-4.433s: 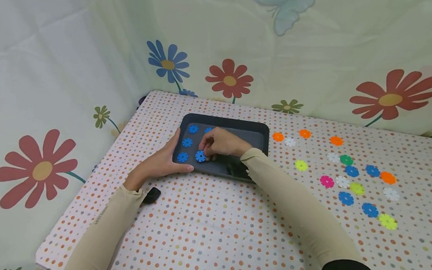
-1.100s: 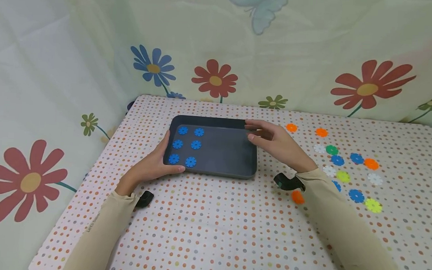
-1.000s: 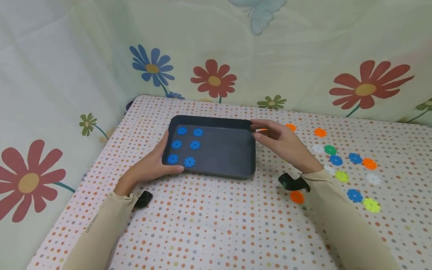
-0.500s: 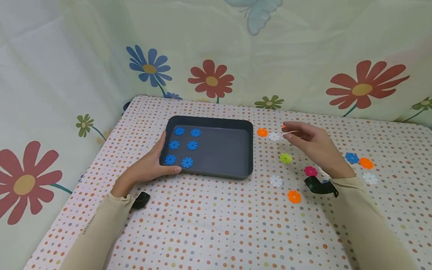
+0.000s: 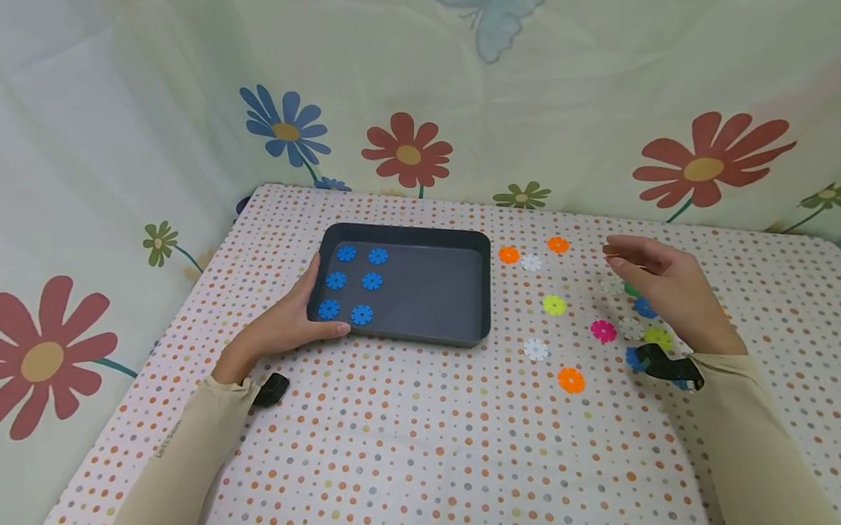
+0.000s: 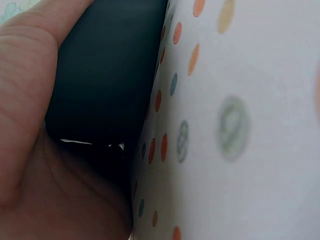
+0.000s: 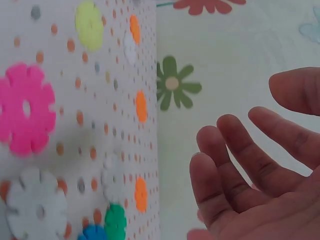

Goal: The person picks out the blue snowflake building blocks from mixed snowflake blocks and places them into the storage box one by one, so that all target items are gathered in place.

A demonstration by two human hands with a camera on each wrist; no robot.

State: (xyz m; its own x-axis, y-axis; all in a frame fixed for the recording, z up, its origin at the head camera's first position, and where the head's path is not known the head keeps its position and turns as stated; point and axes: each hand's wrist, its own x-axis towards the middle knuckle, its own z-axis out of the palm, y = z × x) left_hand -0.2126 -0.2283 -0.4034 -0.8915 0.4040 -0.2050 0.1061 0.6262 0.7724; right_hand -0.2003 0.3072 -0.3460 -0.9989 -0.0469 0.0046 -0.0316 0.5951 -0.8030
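Observation:
A dark grey baking tray (image 5: 433, 295) lies on the table with several blue notched plastic discs (image 5: 372, 281) in two columns on its left side. My left hand (image 5: 283, 322) rests against the tray's near left corner, fingers straight along the left wall and thumb along the near rim. In the left wrist view, the thumb (image 6: 25, 90) lies against the dark tray wall. Over the loose discs at the right, my right hand (image 5: 679, 294) hovers with fingers apart and nothing in it. Below it sit a green disc (image 7: 115, 221) and a white disc (image 7: 37, 205).
Orange (image 5: 571, 380), pink (image 5: 603, 331) and yellow discs (image 5: 554, 305) lie scattered right of the tray, among white and blue ones. Part of that group is hidden by my right hand and wrist camera (image 5: 667, 364). A flower-printed curtain (image 5: 582, 104) stands behind the spotted table.
My right hand, which was at a blue disc inside the tray, has left it and moved right over the loose discs. The left hand has stayed at the tray corner.

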